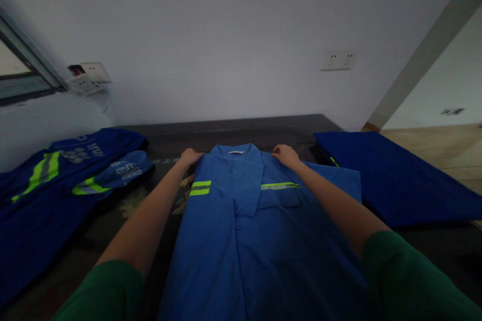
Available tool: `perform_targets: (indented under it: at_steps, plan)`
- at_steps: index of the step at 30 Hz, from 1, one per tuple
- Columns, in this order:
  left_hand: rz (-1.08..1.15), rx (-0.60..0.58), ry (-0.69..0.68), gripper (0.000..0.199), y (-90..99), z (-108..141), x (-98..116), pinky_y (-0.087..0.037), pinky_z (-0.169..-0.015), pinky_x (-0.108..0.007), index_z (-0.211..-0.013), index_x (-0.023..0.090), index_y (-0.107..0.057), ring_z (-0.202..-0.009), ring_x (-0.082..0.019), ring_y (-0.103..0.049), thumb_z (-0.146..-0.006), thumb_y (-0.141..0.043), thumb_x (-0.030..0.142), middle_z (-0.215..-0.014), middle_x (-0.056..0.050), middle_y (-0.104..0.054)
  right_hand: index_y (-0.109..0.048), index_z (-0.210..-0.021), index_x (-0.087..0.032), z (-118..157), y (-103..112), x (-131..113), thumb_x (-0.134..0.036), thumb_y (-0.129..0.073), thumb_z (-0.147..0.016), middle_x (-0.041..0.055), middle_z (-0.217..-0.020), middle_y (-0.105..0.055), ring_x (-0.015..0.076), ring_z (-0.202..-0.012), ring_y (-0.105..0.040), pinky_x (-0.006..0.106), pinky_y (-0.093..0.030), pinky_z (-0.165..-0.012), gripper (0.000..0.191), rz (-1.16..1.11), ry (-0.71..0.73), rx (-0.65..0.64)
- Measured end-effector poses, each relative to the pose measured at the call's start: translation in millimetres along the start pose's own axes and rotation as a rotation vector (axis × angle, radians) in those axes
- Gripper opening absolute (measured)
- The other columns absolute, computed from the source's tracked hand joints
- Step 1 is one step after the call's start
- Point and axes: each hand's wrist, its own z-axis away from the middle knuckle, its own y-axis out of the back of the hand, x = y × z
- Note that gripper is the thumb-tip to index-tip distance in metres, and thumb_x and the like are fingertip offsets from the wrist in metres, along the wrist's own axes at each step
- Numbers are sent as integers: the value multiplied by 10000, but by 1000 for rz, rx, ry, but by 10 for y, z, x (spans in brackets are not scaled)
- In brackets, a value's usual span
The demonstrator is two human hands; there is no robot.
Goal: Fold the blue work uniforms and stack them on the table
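Note:
A blue work shirt (222,241) with yellow-green reflective bands lies front side up on a dark table, its collar toward the wall. My left hand (191,156) pinches the shirt at the left shoulder. At the other shoulder, my right hand (285,154) has its fingers closed on the cloth beside the collar. The right sleeve spreads out flat beneath my right forearm. On the left side no sleeve shows; the edge there runs straight down from the shoulder. A button placket runs down the middle, with a flapped pocket right of it.
Darker blue garments (81,160) with reflective bands and printed lettering lie at the left of the table (241,130). A flat dark blue folded cloth (399,175) sits on the right. Behind the table rises a wall with sockets (338,60).

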Motion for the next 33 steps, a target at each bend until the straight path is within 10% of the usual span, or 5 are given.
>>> perform_targets:
  at_steps: [19, 24, 30, 33]
  plan:
    - [-92, 249, 4, 354, -199, 28, 81, -452, -910, -366, -1203, 137, -569, -1108, -273, -589, -914, -455, 305, -1172, -177, -637, -638, -1059, -157, -325, -265, -368, -196, -542, -890, 142, -1188, -613, 277, -1154, -501, 428, -380, -963, 198, 88, 30, 199]
    - [-245, 374, -210, 524, -221, 405, 205, -352, -1037, -476, -1395, 182, -415, -1293, -334, -410, -906, -472, 364, -1393, -176, -463, -560, -1248, -182, -3, -140, -436, -248, -541, -904, 140, -1324, -523, 285, -1246, -416, 466, -304, -1055, 351, 88, 250, 264]
    - [-386, 11, -521, 509, -591, 976, 392, -303, -1095, -449, -1388, 278, -461, -1339, -283, -374, -932, -410, 498, -1449, -82, -438, -519, -1326, -192, 658, -196, -461, -389, -532, -920, 152, -1381, -491, 311, -1236, -466, 486, -399, -999, 452, 55, 464, 80]
    - [-379, 36, -511, 528, -753, 1168, 442, -282, -1111, -449, -1440, 288, -387, -1365, -268, -352, -954, -355, 492, -1492, -77, -389, -529, -1319, -195, 882, -239, -402, -374, -513, -937, 140, -1359, -524, 281, -1234, -489, 493, -371, -1037, 422, 42, 530, 35]
